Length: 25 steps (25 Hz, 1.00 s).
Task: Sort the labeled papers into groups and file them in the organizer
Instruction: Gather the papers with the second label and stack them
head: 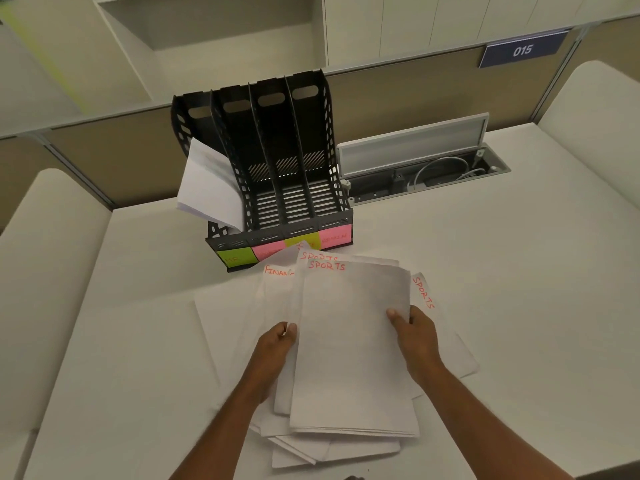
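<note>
On the left of the white tabletop a loose spread of unlabeled-looking sheets lies flat, and behind it the black organizer stands with four slots; a sheaf of filed papers already leans out of its leftmost slot. Sticky labels in green and pink run along its front lip, their writing too faint to read reliably.

The left hand pinches the left edge of the held stack between thumb and curled fingers. That stack, the SPORTS papers, has its long axis running away from the person, straight toward the organizer, top edge nearest the labels. A sheet marked FINAN… peeks out behind on the left.

The right hand grips the stack's right edge, thumb on top, fingers curled underneath. Another SPORTS sheet lies just right of it, turned sideways on the tabletop.

The organizer sits directly ahead of both hands, slightly left, so the left hand is marginally nearer; the stack would likely go in lengthwise, after the stray SPORTS sheet is gathered. To the far right, an open cable tray is set into the tabletop.
</note>
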Each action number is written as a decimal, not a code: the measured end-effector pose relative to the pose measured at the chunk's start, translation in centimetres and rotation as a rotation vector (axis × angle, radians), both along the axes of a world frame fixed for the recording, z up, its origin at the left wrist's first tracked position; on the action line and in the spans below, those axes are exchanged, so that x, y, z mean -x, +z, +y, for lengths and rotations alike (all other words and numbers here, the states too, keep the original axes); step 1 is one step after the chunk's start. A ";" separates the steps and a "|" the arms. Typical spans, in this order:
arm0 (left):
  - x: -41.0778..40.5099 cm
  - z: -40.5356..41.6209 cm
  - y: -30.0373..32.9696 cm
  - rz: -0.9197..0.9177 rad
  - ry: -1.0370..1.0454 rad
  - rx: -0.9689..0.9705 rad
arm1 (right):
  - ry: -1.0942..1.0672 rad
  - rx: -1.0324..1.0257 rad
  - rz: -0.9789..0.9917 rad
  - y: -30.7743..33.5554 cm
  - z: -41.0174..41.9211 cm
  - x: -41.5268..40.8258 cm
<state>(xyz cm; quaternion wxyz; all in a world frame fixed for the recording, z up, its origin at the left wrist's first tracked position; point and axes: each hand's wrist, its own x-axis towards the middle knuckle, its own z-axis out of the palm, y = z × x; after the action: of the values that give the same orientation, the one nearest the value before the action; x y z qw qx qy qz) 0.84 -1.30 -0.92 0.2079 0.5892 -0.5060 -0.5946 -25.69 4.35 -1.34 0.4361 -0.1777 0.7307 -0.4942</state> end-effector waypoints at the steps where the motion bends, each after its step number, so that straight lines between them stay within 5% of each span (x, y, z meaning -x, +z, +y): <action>1: 0.1 0.3 -0.1 0.007 0.003 -0.003 | 0.068 0.000 0.029 0.2 -0.2 -0.4; 4: 0.3 0.5 0.1 0.049 0.057 0.012 | 0.162 0.039 0.244 0.7 -0.2 -0.8; 7: -0.1 0.6 0.2 0.051 0.170 -0.020 | 0.045 -0.194 0.820 0.5 -0.1 3.0; 9: -0.6 1.0 -0.1 0.069 0.199 -0.042 | 0.149 -0.580 0.834 0.6 0.0 6.4; 11: -0.8 1.4 -0.5 0.086 0.213 -0.051 | 0.265 -0.701 0.650 0.7 0.0 8.4; 19: -0.9 2.5 -0.2 0.052 0.160 0.060 | 0.269 -0.453 0.477 0.5 -1.0 7.5; 25: -0.9 1.8 2.2 0.005 0.018 0.258 | 0.519 0.036 0.745 8.8 -3.0 6.9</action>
<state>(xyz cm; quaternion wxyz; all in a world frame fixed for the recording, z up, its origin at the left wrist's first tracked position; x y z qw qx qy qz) 1.79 0.45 1.27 0.2888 0.5605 -0.5725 -0.5241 -32.60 1.33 7.43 0.2498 -0.5281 0.7604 -0.2835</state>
